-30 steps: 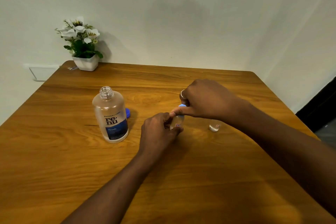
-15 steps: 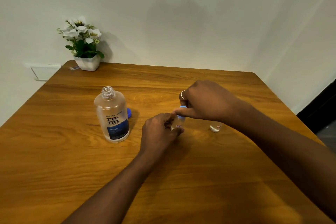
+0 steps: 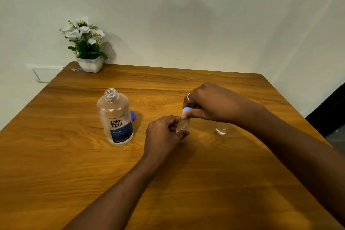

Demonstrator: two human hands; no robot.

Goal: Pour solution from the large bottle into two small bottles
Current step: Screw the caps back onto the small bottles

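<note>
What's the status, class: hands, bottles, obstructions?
Left hand grips small bottle. Right hand pinches its blue cap. Large bottle open. Other small bottle near right wrist.

Wooden table (image 3: 205,183), brown grain, rounded far corners. Left of centre: large bottle (image 3: 115,119), upright, uncapped, standing on the surface, with a blue cap (image 3: 133,115) lying just behind its right side. Upper left corner: white pot (image 3: 90,64) of white flowers, with a small scrap (image 3: 77,69) just beside it. Right of centre: small bottle (image 3: 221,130), upright. Centre: held small bottle (image 3: 183,126); contact with the surface cannot be determined.

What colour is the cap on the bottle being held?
The cap on the small bottle is light blue; head view.
</note>
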